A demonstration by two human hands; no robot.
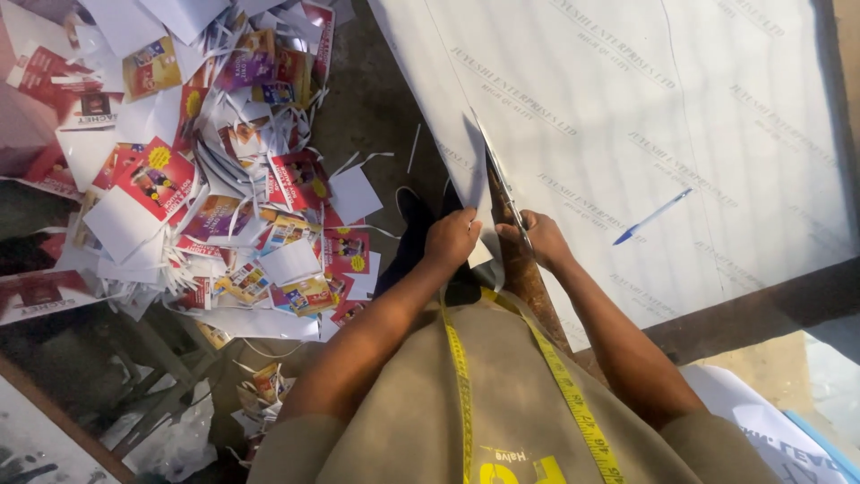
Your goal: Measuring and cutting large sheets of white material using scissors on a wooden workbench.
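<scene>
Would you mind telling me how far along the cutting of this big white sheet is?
Done: a cut runs in from the near edge of the white sheet, and offcuts lie heaped on the floor. In hand: the right hand works scissors along the cut while the left hand holds the freed strip. Left: most of the sheet is uncut; a blue pen rests on it.

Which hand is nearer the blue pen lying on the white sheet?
Right. The right hand, working the scissors, sits just left of the blue pen on the white sheet; the left hand grips the sheet's cut edge, farther away.
</scene>
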